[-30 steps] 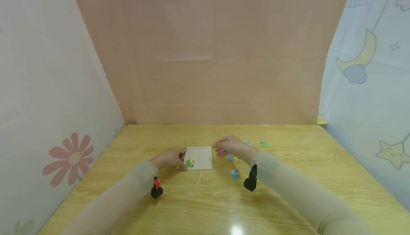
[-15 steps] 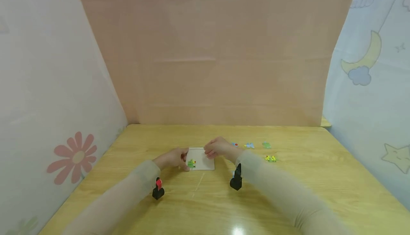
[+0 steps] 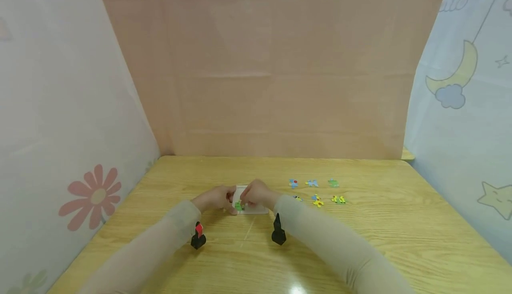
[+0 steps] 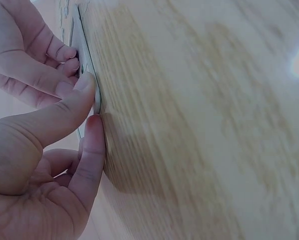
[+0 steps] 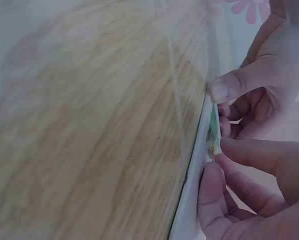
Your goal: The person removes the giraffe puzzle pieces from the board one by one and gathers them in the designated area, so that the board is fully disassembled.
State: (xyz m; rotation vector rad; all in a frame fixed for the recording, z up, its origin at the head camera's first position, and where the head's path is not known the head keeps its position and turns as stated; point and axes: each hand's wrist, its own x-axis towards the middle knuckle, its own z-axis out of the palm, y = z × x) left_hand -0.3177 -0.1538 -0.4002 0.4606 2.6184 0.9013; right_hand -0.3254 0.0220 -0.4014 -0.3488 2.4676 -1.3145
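A thin white puzzle tray [image 3: 261, 211] lies on the table in front of me. My left hand [image 3: 218, 197] grips its left edge; in the left wrist view the thumb [image 4: 69, 112] is on the near corner and a finger is against the side. A green puzzle piece [image 3: 239, 206] with yellow and red bits sits in the tray's near left corner. Over the tray, my right hand [image 3: 259, 194] has thumb and fingertips pinched together beside that piece. In the right wrist view they seem to pinch a small puzzle piece, mostly hidden by the fingers.
Loose puzzle pieces lie right of the tray: blue with a red dot [image 3: 294, 183], light blue [image 3: 312, 183], green [image 3: 334, 183], yellow and blue [image 3: 318, 201], yellow-green [image 3: 339, 199], and one partly behind the right wrist. Cloth walls border the wooden table [image 3: 256, 258].
My right hand has moved left from beside the loose pieces, onto the tray and close to the green piece. The left hand has stayed on the tray's edge. The view has shifted slightly.
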